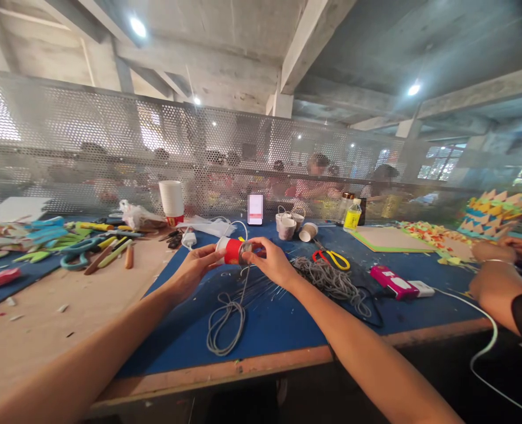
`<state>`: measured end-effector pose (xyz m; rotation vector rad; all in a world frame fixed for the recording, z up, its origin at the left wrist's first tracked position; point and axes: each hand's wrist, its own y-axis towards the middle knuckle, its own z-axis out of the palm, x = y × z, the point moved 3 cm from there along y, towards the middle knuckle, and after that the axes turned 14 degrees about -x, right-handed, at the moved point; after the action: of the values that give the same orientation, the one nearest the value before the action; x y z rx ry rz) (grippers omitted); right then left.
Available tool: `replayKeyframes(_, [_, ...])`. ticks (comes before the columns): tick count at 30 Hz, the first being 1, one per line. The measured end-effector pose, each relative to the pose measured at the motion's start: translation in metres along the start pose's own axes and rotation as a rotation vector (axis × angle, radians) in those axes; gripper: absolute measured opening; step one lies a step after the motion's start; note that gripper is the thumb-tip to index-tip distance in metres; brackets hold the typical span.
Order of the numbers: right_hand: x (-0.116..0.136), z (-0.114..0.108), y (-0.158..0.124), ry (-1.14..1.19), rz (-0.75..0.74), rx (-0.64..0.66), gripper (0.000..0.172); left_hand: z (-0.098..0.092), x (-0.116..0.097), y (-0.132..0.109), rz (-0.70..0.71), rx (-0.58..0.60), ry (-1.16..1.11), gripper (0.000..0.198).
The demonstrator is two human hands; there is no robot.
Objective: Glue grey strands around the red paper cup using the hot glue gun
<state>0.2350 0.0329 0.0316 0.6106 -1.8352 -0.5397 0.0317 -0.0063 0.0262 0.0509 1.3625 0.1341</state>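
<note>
Between my hands a red and white paper cup (232, 251) lies on its side above the blue mat. My left hand (199, 263) grips it at the white end. At its right end, grey cord (246, 253) is wound around the cup, and my right hand (270, 260) pinches there, fingers partly hiding the wraps. From the cup a strand hangs down to a loose coil of grey cord (225, 327) on the mat. Beyond my right hand sits a tangled heap of grey cord (331, 280).
Scissors with red and yellow handles (338, 259) lie behind the heap. Small cord-wrapped cups (286, 225), a phone (255, 209) and stacked paper cups (171, 199) stand farther back. A magenta box (393, 281) is at right, near another person's arms (492, 274). Tools (110, 253) lie left.
</note>
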Motion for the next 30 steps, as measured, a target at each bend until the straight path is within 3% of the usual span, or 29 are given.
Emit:
replayKeyframes(8, [0.01, -0.001, -0.004, -0.108, -0.215, -0.073, 0.05, -0.006, 0.001, 0.005, 0.093, -0.05, 0.062, 0.021])
replayKeyframes(11, [0.009, 0.0, -0.004, -0.124, -0.22, -0.074, 0.054, -0.006, 0.001, 0.006, 0.12, -0.051, 0.072, 0.02])
replayKeyframes(15, [0.001, 0.001, -0.002, -0.077, -0.116, -0.122, 0.06, -0.008, 0.0, 0.007, 0.121, -0.083, 0.039, 0.018])
replayKeyframes(18, [-0.002, 0.002, -0.002, -0.077, -0.042, -0.103, 0.041, -0.009, 0.0, 0.007, 0.118, -0.079, -0.009, 0.019])
replayKeyframes(23, [0.003, 0.002, -0.001, -0.102, -0.091, -0.057, 0.005, -0.009, -0.002, 0.008, 0.15, -0.107, 0.013, 0.021])
replayKeyframes(30, [0.006, 0.0, -0.002, -0.146, -0.225, -0.002, 0.009, -0.015, -0.001, 0.013, 0.152, -0.222, -0.066, 0.026])
